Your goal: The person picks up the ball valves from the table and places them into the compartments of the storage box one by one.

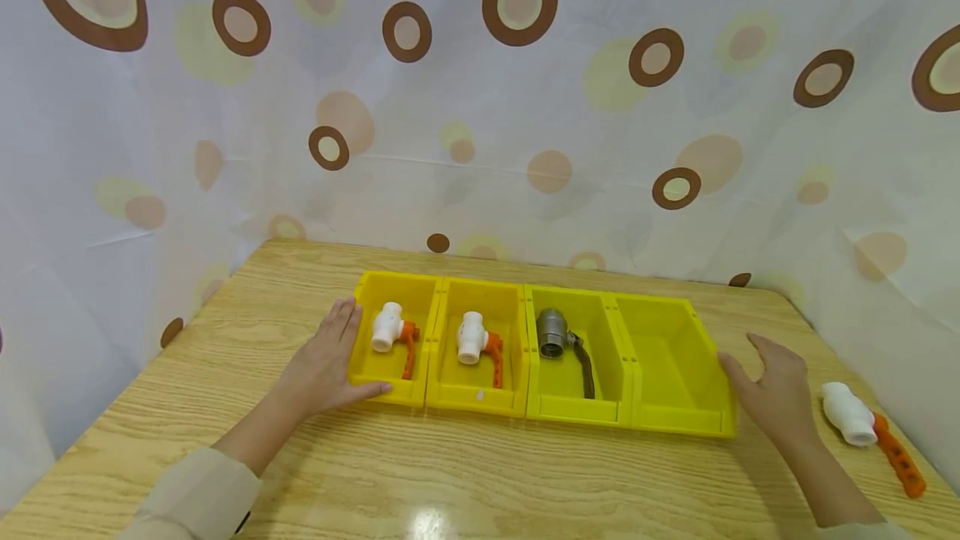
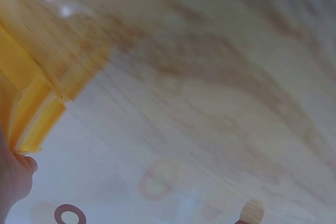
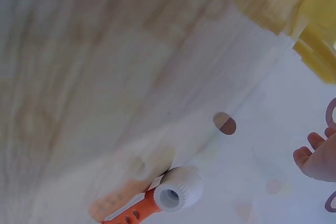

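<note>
A row of joined yellow bins [image 1: 480,407] stands on the table. My left hand [image 1: 318,369] lies against its left end, fingers straight along the side and thumb at the front rim. At the other end, my right hand [image 1: 776,394] is beside the rightmost bin [image 1: 667,357], thumb by its side wall; contact is unclear. The two left bins each hold a white plastic ball valve [image 1: 387,327] with an orange handle. In the third lies a grey metal ball valve [image 1: 552,332] with a dark lever. Another white ball valve [image 1: 849,415] rests on the table, right of my right hand.
The wood-grain table [image 1: 480,473] extends around the bins. Behind it and at both sides hangs a pale curtain [image 1: 480,107] with brown and beige circles.
</note>
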Action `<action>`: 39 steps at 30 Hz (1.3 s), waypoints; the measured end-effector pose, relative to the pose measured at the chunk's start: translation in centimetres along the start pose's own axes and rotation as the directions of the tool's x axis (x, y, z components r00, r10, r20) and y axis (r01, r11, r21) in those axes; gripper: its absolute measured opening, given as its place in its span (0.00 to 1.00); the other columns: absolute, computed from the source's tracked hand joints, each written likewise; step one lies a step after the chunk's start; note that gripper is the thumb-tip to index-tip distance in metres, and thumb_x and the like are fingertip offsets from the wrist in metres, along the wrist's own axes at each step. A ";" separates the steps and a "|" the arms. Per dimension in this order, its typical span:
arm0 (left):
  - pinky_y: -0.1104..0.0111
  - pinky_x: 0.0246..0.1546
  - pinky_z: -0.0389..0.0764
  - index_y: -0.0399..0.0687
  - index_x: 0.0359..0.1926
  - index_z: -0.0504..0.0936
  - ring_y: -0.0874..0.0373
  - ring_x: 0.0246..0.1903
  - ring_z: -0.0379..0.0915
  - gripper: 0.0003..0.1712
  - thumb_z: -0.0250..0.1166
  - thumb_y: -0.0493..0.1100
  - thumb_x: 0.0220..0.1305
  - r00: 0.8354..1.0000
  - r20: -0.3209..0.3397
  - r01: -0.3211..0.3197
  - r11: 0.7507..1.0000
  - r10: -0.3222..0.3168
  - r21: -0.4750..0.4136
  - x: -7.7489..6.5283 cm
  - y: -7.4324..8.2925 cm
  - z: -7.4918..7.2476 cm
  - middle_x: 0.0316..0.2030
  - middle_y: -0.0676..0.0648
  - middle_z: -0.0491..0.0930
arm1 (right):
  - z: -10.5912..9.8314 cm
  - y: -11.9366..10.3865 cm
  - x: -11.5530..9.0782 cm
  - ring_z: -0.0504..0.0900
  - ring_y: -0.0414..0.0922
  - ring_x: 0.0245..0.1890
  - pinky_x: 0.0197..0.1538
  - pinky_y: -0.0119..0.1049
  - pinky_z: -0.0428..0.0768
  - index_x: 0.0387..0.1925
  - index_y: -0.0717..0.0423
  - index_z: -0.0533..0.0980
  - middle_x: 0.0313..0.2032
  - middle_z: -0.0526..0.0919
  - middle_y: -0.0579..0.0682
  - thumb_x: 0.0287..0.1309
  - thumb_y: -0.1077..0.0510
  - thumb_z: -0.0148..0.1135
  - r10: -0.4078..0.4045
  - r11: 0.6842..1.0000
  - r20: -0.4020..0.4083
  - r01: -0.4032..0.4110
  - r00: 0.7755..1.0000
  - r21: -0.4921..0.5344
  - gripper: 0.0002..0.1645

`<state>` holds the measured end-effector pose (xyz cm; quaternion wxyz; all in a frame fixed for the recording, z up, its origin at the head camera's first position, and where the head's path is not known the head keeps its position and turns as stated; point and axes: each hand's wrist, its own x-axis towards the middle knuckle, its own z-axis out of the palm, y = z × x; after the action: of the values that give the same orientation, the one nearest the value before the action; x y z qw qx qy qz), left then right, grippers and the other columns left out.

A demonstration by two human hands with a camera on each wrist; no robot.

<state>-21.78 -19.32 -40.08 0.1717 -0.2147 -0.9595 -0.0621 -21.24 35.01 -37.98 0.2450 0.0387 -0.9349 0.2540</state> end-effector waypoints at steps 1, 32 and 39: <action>0.51 0.61 0.67 0.22 0.64 0.55 0.35 0.67 0.48 0.63 0.57 0.74 0.49 1.000 0.001 -0.001 1.000 0.001 0.000 0.0 0.0 0.0 0.66 0.26 0.54 | -0.1 0.1 0.0 0.65 0.76 0.52 0.52 0.68 0.64 0.54 0.82 0.64 0.51 0.68 0.81 0.62 0.55 0.54 -0.002 1.000 -0.009 0.002 1.000 -0.002 0.32; 0.50 0.62 0.65 0.21 0.64 0.55 0.34 0.67 0.48 0.63 0.59 0.73 0.48 1.000 0.008 0.004 1.000 -0.004 -0.018 0.1 0.1 -0.2 0.66 0.26 0.53 | -2.7 6.0 -0.7 0.63 0.75 0.48 0.56 0.67 0.54 0.51 0.87 0.63 0.48 0.66 0.85 0.62 0.47 0.51 0.076 0.972 0.062 -0.060 0.995 -0.225 0.40; 0.51 0.62 0.65 0.22 0.65 0.54 0.34 0.68 0.48 0.63 0.60 0.72 0.49 1.000 0.021 0.013 1.000 -0.012 -0.023 0.1 0.1 -0.2 0.67 0.27 0.52 | -3.7 7.1 -0.7 0.59 0.75 0.50 0.52 0.69 0.52 0.53 0.87 0.60 0.49 0.62 0.86 0.62 0.42 0.51 0.123 0.956 0.121 -0.084 0.985 -0.283 0.45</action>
<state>-21.74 -19.25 -39.87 0.1587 -0.2115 -0.9617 -0.0721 -20.36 42.94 -38.79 0.1693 -0.0274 -0.9765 0.1302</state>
